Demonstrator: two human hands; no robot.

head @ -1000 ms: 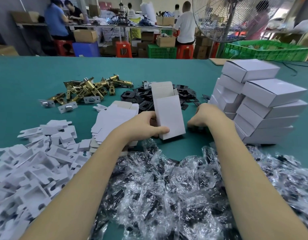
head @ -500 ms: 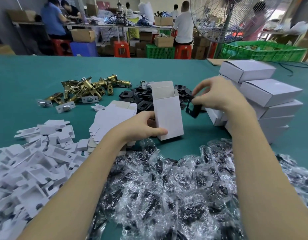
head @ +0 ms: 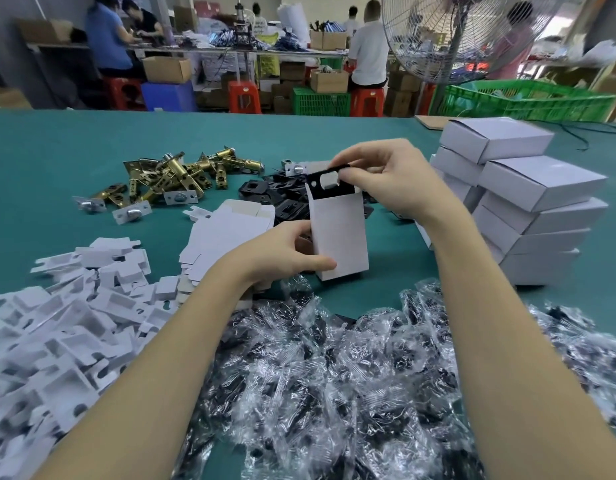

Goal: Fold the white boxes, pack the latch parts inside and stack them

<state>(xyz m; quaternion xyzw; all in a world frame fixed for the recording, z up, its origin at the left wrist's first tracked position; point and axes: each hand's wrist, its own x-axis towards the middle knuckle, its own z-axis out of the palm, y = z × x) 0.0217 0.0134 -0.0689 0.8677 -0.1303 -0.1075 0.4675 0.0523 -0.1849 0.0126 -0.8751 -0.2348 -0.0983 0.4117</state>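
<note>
Pinching a black plate [head: 329, 186] at the box [head: 338, 233] mouth, the right hand [head: 391, 181] needed to lower it straight; below, the left hand [head: 282, 252] gripped the upright box on the table [head: 74, 140].

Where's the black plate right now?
In the head view, centre: the right hand pinches the black plate at the open top of the upright white box, which the left hand holds.

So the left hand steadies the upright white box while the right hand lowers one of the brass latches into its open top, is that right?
Not quite. In the head view the left hand does steady the upright white box, but the right hand lowers a black plate into its open top. The brass latches lie on the table.
</note>
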